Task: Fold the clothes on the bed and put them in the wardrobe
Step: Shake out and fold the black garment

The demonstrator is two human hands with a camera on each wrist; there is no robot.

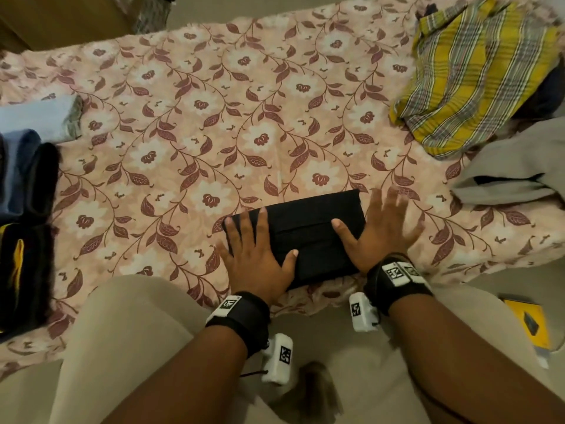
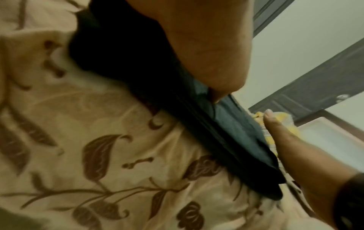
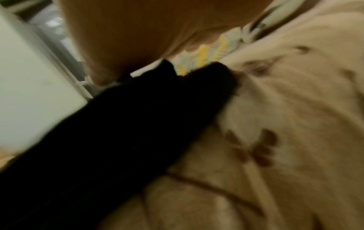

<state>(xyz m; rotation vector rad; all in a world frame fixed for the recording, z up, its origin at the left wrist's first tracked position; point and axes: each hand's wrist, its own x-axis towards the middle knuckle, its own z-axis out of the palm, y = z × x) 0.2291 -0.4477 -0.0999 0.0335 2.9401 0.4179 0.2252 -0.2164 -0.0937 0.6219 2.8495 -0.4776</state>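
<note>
A folded black garment (image 1: 308,231) lies as a compact rectangle near the front edge of the bed (image 1: 189,123), which has a pink floral sheet. My left hand (image 1: 253,258) lies flat with spread fingers on the garment's left end. My right hand (image 1: 379,231) is spread at its right end, thumb on the cloth, fingers blurred over the sheet. The left wrist view shows the dark garment (image 2: 226,140) under my palm. In the right wrist view the black cloth (image 3: 118,140) runs beneath my hand. A yellow plaid garment (image 1: 477,75) and a grey garment (image 1: 513,169) lie unfolded at the right.
A stack of folded clothes, blue (image 1: 18,166), black and yellow (image 1: 24,270), sits at the bed's left edge, with a pale blue folded piece (image 1: 42,117) behind it. A yellow box (image 1: 529,322) lies on the floor at the right. My knees are at the bed's front.
</note>
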